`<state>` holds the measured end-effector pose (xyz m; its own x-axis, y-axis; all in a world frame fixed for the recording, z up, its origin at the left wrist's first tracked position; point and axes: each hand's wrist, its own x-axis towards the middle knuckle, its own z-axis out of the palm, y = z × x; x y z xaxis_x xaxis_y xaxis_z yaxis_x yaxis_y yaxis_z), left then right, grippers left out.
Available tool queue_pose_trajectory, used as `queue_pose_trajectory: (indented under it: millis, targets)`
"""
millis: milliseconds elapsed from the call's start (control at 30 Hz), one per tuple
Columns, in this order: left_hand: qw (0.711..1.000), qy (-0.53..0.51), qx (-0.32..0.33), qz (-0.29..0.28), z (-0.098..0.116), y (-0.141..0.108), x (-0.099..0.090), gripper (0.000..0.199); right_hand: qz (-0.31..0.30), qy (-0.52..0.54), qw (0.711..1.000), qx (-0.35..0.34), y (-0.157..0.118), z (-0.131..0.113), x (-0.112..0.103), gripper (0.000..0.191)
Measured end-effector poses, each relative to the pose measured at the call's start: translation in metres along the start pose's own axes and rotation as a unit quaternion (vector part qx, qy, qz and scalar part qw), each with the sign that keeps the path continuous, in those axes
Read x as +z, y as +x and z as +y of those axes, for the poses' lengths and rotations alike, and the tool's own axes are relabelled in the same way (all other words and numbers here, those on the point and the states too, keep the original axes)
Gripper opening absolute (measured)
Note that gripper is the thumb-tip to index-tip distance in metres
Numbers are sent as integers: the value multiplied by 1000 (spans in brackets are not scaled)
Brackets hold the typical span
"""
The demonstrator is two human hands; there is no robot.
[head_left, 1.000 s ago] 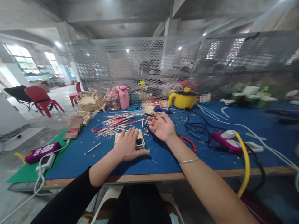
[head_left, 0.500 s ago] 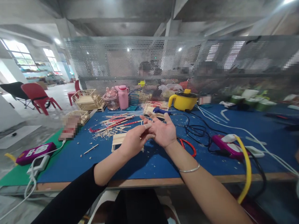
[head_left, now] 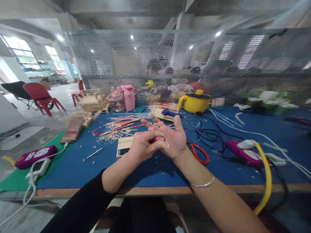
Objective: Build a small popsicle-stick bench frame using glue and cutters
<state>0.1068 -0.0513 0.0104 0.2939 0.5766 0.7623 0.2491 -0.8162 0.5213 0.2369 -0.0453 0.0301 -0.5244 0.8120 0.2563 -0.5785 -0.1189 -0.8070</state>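
My left hand, coming from a black sleeve, is closed with thumb and forefinger pinched against the palm side of my right hand. Whatever lies between those fingertips is too small or hidden to make out. My right hand is turned palm up, its thumb and some fingers spread, the others covered by my left hand. A silver bangle circles the right wrist. Behind my left hand stands a small wooden stick frame, partly covered. Red-handled scissors lie beside my right wrist.
Loose sticks and red-striped strips lie behind the hands among wood crumbs. A blue glue gun rests by another stick piece. Further back are a pink bottle and a yellow pot. Cables and a purple power strip occupy the right.
The view has shifted slightly. Both hands stay together over the table, and my left thumb and forefinger have moved a little further onto my right palm.
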Motion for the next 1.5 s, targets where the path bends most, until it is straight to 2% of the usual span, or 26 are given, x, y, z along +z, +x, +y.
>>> queue_pose_trajectory:
  millis: [167, 333, 433, 567, 667, 733, 833, 933, 1000, 1067, 1133, 1200, 1267, 1367, 1433, 1500]
  targets:
    - [998, -27, -35, -45, 0, 2, -3, 23, 9, 10, 1000, -1, -1, 0, -4, 67]
    - [995, -30, -36, -91, -5, -2, -10, 30, 16, 72, 997, 9, -2, -2, 0, 68]
    - [993, -62, -61, -86, -9, -5, -10, 36, 26, 112, 993, -3, -1, -4, 2, 70]
    - [979, -163, -103, -61, -10, -7, -7, 38, 41, 151, 987, -36, 0, -9, 2, 68]
    - [971, -210, -104, -56, -6, -8, -4, 38, 39, 143, 988, -44, -1, -10, 1, 65]
    - [972, -210, -103, -33, -5, -9, -1, 38, 36, 115, 992, -38, -1, -8, 3, 65]
    - [973, -192, -124, 22, -6, -9, 1, 28, 41, 51, 997, -29, -1, -4, 6, 68]
    - [964, -204, -166, 47, -9, -7, 1, 32, 65, -24, 995, -67, 0, 0, 7, 71]
    - [937, -265, -208, 88, -10, -3, -2, 39, 105, -83, 982, -134, 2, 4, 6, 62]
    - [892, -358, -245, 128, -9, 1, -4, 47, 152, -156, 954, -205, 5, 9, 7, 45]
    - [850, -436, -262, 138, -8, 5, -5, 57, 169, -227, 930, -235, 9, 16, 14, 34]
    - [834, -469, -260, 131, -8, 6, -5, 60, 138, -287, 921, -225, 13, 24, 28, 39]
    - [838, -457, -267, 131, -11, 6, -5, 57, 91, -346, 909, -211, 16, 35, 46, 50]
    - [839, -428, -292, 167, -19, 4, -9, 53, 70, -451, 865, -209, 15, 54, 69, 58]
    - [828, -434, -300, 189, -22, 3, -13, 55, 63, -500, 839, -204, 10, 63, 75, 60]
    - [818, -438, -311, 208, -22, 4, -17, 56, 49, -513, 834, -194, 6, 66, 75, 64]
